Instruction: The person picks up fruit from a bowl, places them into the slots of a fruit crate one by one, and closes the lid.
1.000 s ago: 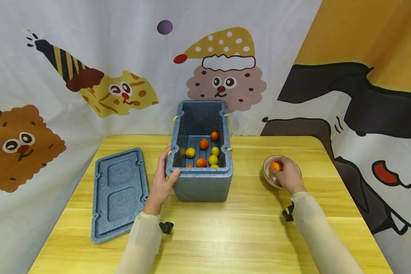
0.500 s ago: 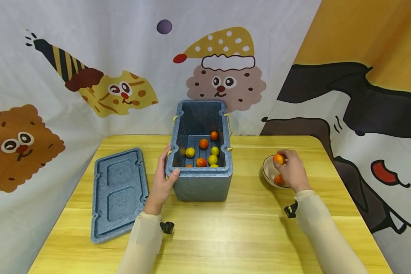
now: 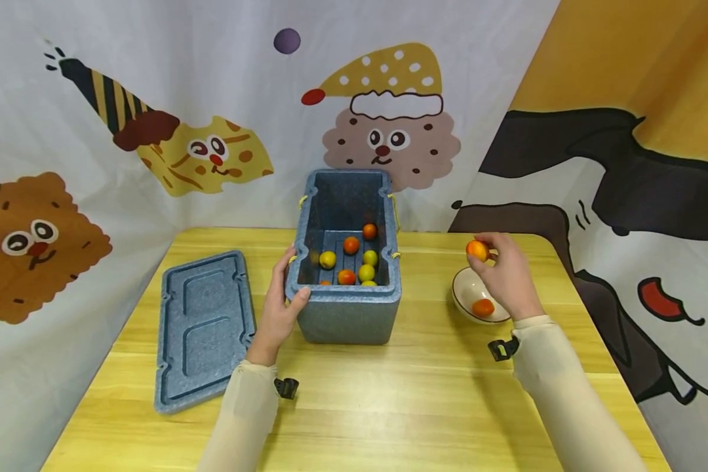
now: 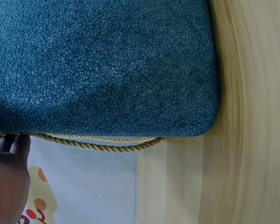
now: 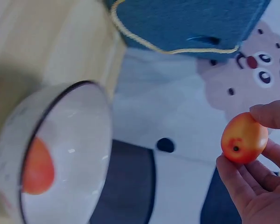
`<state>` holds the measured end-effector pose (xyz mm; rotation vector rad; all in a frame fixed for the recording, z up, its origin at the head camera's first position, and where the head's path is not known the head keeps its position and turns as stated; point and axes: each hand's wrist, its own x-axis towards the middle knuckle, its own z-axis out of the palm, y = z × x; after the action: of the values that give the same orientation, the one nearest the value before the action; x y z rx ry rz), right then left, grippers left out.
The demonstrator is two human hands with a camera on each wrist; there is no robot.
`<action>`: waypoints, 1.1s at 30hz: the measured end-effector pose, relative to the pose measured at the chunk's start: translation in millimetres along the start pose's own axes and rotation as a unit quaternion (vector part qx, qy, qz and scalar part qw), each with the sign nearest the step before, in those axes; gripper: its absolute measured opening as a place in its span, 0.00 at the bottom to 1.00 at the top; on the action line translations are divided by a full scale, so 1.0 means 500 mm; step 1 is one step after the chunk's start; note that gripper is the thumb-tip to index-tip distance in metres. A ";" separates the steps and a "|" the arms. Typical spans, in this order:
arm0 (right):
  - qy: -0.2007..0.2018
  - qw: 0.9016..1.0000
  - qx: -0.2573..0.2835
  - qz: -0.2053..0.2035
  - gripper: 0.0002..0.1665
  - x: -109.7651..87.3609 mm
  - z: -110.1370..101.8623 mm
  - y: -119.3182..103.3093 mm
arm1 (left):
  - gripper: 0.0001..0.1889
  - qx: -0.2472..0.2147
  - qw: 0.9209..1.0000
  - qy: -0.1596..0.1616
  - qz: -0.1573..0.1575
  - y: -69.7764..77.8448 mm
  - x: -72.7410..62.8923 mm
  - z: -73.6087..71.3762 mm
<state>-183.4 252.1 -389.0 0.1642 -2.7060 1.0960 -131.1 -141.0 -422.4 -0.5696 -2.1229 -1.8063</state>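
In the head view my right hand (image 3: 510, 275) pinches an orange cherry tomato (image 3: 477, 250) above the far side of a white dark-rimmed bowl (image 3: 461, 288). The right wrist view shows this tomato (image 5: 244, 138) between thumb and fingertips, apart from the bowl (image 5: 79, 140). Another orange-red tomato (image 3: 482, 307) lies in the bowl. My left hand (image 3: 278, 314) grips the front left corner of a blue-grey foam box (image 3: 348, 321), thumb on the rim and fingers along its side. Several red, yellow and greenish tomatoes (image 3: 351, 245) lie inside the box.
The box lid (image 3: 206, 328) lies flat on the wooden table (image 3: 383, 406), left of the box. Yellow rope (image 4: 102, 146) runs along the box's side. Behind the table hangs a cartoon-printed curtain (image 3: 224, 52).
My right hand has lifted the orange tomato out of the bowl, upward and away from me, uncovering the other tomato there. My left hand stays on the box.
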 end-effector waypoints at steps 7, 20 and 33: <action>0.013 0.999 0.014 -0.028 0.22 0.013 -0.005 -0.081 | 0.33 -0.008 1.000 0.001 0.001 -0.001 0.001 -0.001; 0.029 0.992 0.022 -0.122 0.21 0.032 0.029 -0.184 | 0.34 -0.011 1.000 0.003 -0.006 0.001 0.000 0.002; -0.059 0.984 0.064 -0.158 0.22 0.040 0.076 -0.262 | 0.36 -0.001 1.000 0.010 0.003 -0.004 0.001 0.005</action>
<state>-184.5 131.4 -322.3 0.6736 -2.5852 1.1932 -132.6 -138.9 -424.1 -0.5559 -2.1042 -1.8047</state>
